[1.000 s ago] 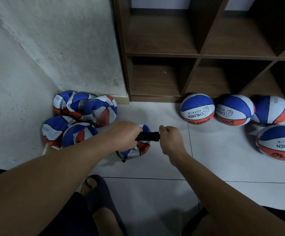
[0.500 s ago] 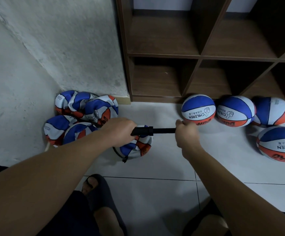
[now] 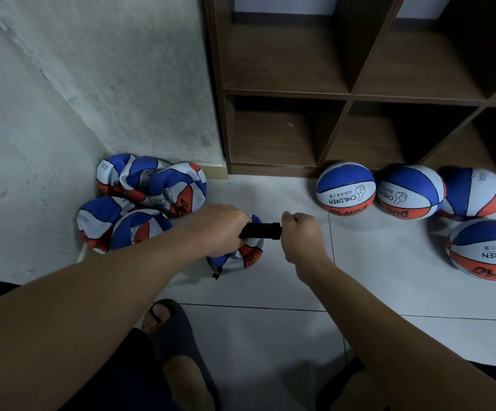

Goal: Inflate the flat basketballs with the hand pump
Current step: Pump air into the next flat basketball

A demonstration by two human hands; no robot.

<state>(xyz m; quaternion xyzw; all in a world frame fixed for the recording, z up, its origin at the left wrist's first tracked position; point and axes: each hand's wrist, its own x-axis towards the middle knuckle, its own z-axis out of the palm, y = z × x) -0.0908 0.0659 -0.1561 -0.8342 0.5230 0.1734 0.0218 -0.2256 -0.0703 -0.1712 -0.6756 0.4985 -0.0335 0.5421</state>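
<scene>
A black hand pump (image 3: pixel 261 231) lies level above a flat blue, white and orange basketball (image 3: pixel 245 256) on the floor tiles. My left hand (image 3: pixel 218 228) grips the pump's barrel, its left end hidden under my fingers. My right hand (image 3: pixel 300 232) grips the pump's handle, pushed in right against the barrel, so no rod shows. Several more flat basketballs (image 3: pixel 152 191) are heaped in the wall corner at the left. Several round, inflated basketballs (image 3: pixel 346 189) sit on the floor at the right.
A brown wooden cubby shelf (image 3: pixel 350 96) stands behind the inflated balls. A rough white wall (image 3: pixel 92 84) closes off the left. My feet in dark slippers (image 3: pixel 181 336) are at the bottom, on white floor tiles (image 3: pixel 270 321).
Half a second ago my right hand had the handle pulled out to the right with the rod showing. Now it has pushed the handle back in against the barrel.
</scene>
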